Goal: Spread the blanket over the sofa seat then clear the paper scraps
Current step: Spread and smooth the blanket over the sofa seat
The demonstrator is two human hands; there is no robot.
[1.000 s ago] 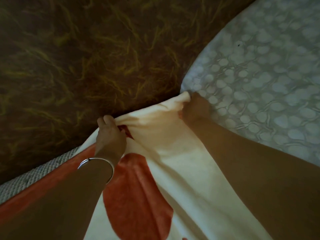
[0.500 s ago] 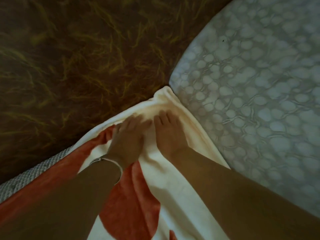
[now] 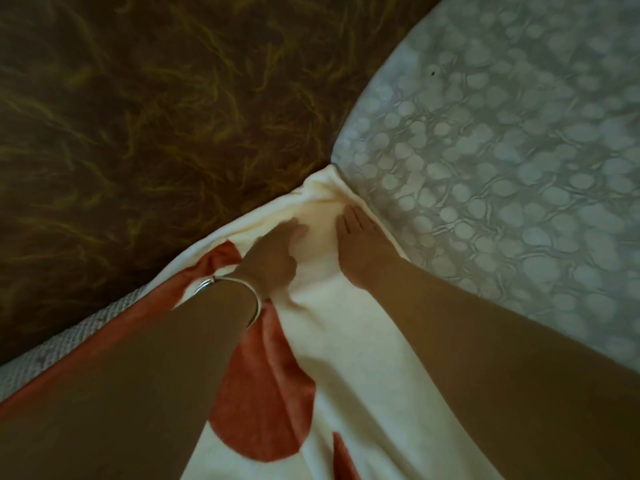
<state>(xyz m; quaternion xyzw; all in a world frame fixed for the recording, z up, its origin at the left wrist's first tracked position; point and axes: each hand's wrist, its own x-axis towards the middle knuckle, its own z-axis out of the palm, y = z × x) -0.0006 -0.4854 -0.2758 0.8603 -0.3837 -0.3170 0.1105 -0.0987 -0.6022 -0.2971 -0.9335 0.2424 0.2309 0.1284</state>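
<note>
Cream blanket point(image 3: 360, 362), left hand point(image 3: 277, 254), right hand point(image 3: 360, 247) pressing

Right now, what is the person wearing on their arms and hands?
The left arm and right arm are bare, with no sleeves in view. A thin silver bangle circles the wrist of the left hand. The right hand wears nothing I can see: no glove, ring or watch.

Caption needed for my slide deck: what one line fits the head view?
Left hand and right hand press flat on the cream-and-orange blanket near its tucked corner.
</note>
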